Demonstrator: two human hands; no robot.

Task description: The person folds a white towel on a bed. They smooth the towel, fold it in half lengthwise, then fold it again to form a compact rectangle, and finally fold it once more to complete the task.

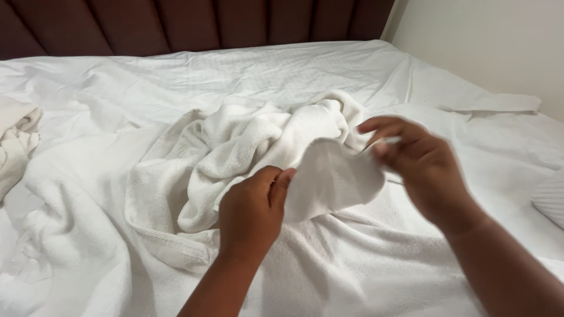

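Bed (235, 76): it filled nearly the whole view, covered in a creased white sheet, with a dark padded headboard (194, 23) behind it and a pale wall (482, 41) at the right.
Large towel (88, 235): a white terry cloth lay spread and rumpled over the near part of the bed, under both arms.
Bunched towel (258, 141): a white terry towel sat heaped at mid-bed, on top of the spread one; one edge of it was lifted toward the viewer.
Side cloths: a crumpled off-white cloth (17, 141) lay at the left edge, and a folded white piece (549, 199) showed at the right edge, both well apart from the heap.
Left hand (252, 211): closed in a pinch on the lifted edge of the bunched towel, thumb on top.
Right hand (417, 158): slightly blurred, fingers curled and pinching the same edge farther right, so the cloth hung slack between the two hands.
Step in hand: by my judgement, an edge was being found and drawn out of the heap.
Next move: it would call for a firm grip at both ends of that edge and room to lift the towel free.
Packages, labels, signs: none showed.
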